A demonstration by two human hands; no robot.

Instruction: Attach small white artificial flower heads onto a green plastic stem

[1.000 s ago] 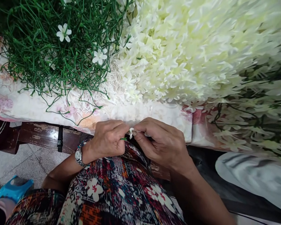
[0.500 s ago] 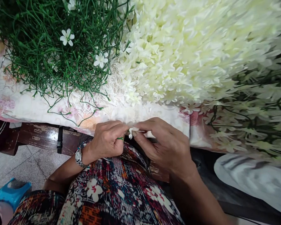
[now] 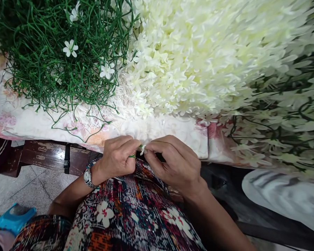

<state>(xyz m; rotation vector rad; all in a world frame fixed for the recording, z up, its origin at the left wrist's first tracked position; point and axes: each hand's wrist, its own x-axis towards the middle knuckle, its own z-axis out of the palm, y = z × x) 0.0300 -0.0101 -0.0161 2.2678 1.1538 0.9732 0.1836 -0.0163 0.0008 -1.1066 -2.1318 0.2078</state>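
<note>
My left hand (image 3: 119, 156) is closed in a fist on a thin green plastic stem (image 3: 132, 156). A bit of green also shows at its fingertips. My right hand (image 3: 176, 164) pinches a small white artificial flower (image 3: 142, 150) at the tip of that stem. Its petals are mostly hidden by the fingers. Both hands are close together at the table's near edge, above my lap. Beyond them lie a tangled heap of green plastic stems (image 3: 68, 69) and a large heap of creamy white artificial flowers (image 3: 188, 69).
Thin white strands (image 3: 124, 96) lie between the heaps on a flowered table cover (image 3: 170, 130). Finished-looking flowers with green stems (image 3: 285, 139) pile up at right. A white rounded object (image 3: 279, 198) stands lower right, a blue plastic item (image 3: 14, 219) lower left.
My right hand has moved left, closer to my left hand, bringing the white flower against the stem's tip. The view has shifted slightly.
</note>
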